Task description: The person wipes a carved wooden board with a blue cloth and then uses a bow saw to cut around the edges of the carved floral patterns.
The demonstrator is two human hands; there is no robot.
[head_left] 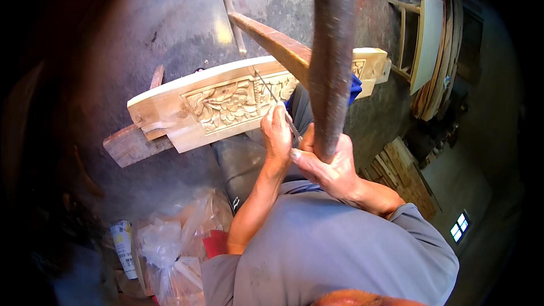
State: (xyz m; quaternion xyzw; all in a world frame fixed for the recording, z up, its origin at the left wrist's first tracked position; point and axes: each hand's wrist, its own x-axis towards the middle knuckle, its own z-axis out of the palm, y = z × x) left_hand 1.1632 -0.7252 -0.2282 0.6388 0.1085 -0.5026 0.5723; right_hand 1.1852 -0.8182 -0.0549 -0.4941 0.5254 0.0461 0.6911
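A wooden frame saw (271, 39) stands over a long pale board (164, 96) with carved floral panels. Its thin blade (265, 85) slants across the carving toward me. My right hand (333, 171) wraps around the lower end of the saw's thick, dark near arm (331, 51), thumb stretched toward the left hand. Close beside it, my left hand (277, 134) is closed, its fingers at the near end of the blade. What lies inside those fingers is partly hidden. The near arm covers part of the board's right half. Whether the blade passes through the carving, I cannot tell.
A wooden support (136, 146) sits under the board's left end. Clear plastic bags (167, 249) and a white printed tube (123, 249) lie at lower left. Curved boards (439, 62) lean at far right, with stacked wood strips (402, 170) nearer. The grey floor (170, 17) is stained.
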